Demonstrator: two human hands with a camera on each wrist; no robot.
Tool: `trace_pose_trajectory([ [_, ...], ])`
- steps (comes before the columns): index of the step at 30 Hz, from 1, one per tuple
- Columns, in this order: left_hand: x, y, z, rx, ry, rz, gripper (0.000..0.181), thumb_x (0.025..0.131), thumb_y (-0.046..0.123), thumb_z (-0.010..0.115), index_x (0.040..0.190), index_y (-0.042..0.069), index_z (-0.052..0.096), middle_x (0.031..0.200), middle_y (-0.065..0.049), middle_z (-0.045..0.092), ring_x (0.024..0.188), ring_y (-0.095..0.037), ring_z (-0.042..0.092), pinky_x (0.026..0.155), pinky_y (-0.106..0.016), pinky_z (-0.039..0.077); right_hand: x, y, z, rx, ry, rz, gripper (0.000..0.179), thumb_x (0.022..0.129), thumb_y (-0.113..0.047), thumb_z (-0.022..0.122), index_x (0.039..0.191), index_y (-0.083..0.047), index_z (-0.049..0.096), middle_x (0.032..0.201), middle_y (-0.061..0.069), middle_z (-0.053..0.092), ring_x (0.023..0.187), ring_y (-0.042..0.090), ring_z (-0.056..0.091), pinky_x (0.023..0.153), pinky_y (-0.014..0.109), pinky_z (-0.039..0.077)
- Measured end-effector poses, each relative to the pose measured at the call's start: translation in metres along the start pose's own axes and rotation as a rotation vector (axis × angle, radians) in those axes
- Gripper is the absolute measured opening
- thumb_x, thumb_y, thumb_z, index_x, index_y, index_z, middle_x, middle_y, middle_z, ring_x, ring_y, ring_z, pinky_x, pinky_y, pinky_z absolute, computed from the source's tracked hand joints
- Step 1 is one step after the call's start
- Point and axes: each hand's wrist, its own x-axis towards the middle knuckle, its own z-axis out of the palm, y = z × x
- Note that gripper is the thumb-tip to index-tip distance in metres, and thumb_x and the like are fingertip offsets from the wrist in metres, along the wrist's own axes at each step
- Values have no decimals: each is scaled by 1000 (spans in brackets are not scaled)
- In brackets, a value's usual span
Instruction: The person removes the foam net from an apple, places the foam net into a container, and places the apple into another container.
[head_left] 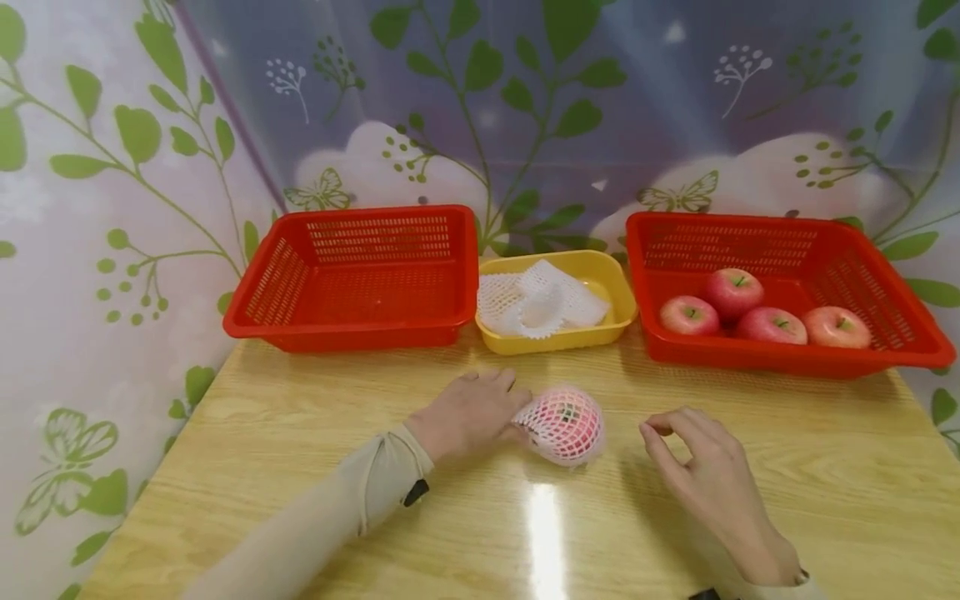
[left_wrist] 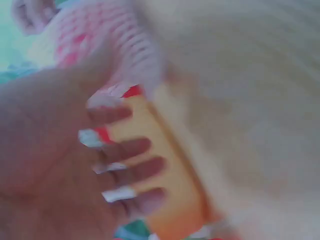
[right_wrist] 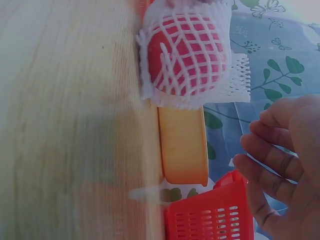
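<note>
A red apple in a white foam net sleeve (head_left: 567,425) rests on the wooden table, the sleeve's narrower end toward the left. My left hand (head_left: 472,412) is at that end. In the left wrist view its four fingers (left_wrist: 132,172) extend apart, while the thumb overlaps the netted apple (left_wrist: 107,37); whether it presses is blurred. My right hand (head_left: 708,479) hovers to the right of the apple, fingers loosely bent and holding nothing. The right wrist view shows the apple's netting (right_wrist: 187,55) closely, apart from the right fingers (right_wrist: 272,155).
At the back left stands a red basket (head_left: 352,337) with nothing visible inside. A yellow tray (head_left: 618,292) holds white foam net sleeves (head_left: 543,300). Several bare apples (head_left: 771,325) sit in a red basket (head_left: 750,354) at the back right. A patterned curtain (head_left: 480,125) hangs behind.
</note>
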Motion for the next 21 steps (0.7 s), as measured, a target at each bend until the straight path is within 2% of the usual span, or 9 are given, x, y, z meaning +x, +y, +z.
trace_pose_trajectory([
  [2, -2, 6, -7, -19, 24, -14, 97, 79, 74, 63, 150, 12, 41, 133, -9, 53, 121, -26, 54, 99, -42, 51, -3, 1, -2, -4, -1, 12, 12, 81, -4, 79, 88, -11, 74, 85, -4, 70, 81, 17, 65, 77, 17, 46],
  [4, -2, 18, -14, -56, 108, -7, 118, 70, 80, 67, 155, 7, 33, 145, -15, 48, 130, -30, 50, 107, -45, 48, -4, 2, -4, -11, 0, 20, 12, 81, -4, 79, 88, -12, 74, 84, -4, 70, 81, 17, 65, 78, 18, 46],
  [8, 5, 50, -14, -160, 247, -16, 128, 73, 89, 56, 160, 1, 19, 160, -23, 33, 140, -36, 45, 112, -48, 44, -5, 4, -7, -18, 13, 24, 13, 81, -3, 79, 88, -11, 73, 84, -4, 71, 81, 18, 65, 78, 20, 46],
  [10, 11, 57, -6, -182, 224, -64, 129, 75, 90, 52, 162, 4, 12, 160, -23, 33, 137, -36, 49, 108, -49, 47, -6, 5, -8, -20, 15, 18, 13, 80, -2, 79, 88, -11, 73, 84, -3, 70, 81, 17, 65, 78, 20, 46],
  [12, 16, 56, 4, -195, 154, -127, 132, 73, 88, 57, 162, 5, 7, 156, -22, 40, 130, -33, 56, 103, -46, 51, -8, 5, -8, -20, 9, 18, 14, 80, -3, 80, 88, -12, 74, 84, -5, 70, 81, 17, 65, 77, 18, 46],
  [14, 18, 48, 11, -213, 102, -167, 130, 73, 80, 67, 161, 3, 12, 148, -21, 50, 119, -31, 64, 94, -42, 56, -10, 6, -9, -22, -2, 25, 13, 81, -3, 80, 88, -13, 74, 84, -5, 70, 81, 16, 65, 77, 16, 46],
  [16, 17, 40, 16, -244, 91, -177, 118, 74, 70, 76, 155, 1, 25, 134, -16, 62, 104, -27, 69, 84, -38, 60, -12, 6, -9, -24, -14, 36, 13, 82, -4, 79, 88, -13, 74, 85, -5, 71, 82, 16, 65, 77, 14, 45],
  [19, 13, 32, 16, -208, 98, -139, 91, 86, 56, 74, 146, -1, 38, 125, -15, 68, 78, -20, 69, 61, -31, 59, -13, 6, -8, -25, -26, 56, 12, 82, -5, 79, 89, -14, 74, 86, -5, 71, 82, 17, 65, 78, 13, 44],
  [21, 11, 31, 15, -107, 105, -90, 71, 96, 41, 68, 146, -1, 41, 107, -8, 72, 60, -11, 58, 49, -25, 51, -14, 6, -7, -27, -32, 65, 12, 82, -6, 80, 89, -14, 74, 86, -5, 71, 83, 17, 65, 78, 14, 44],
])
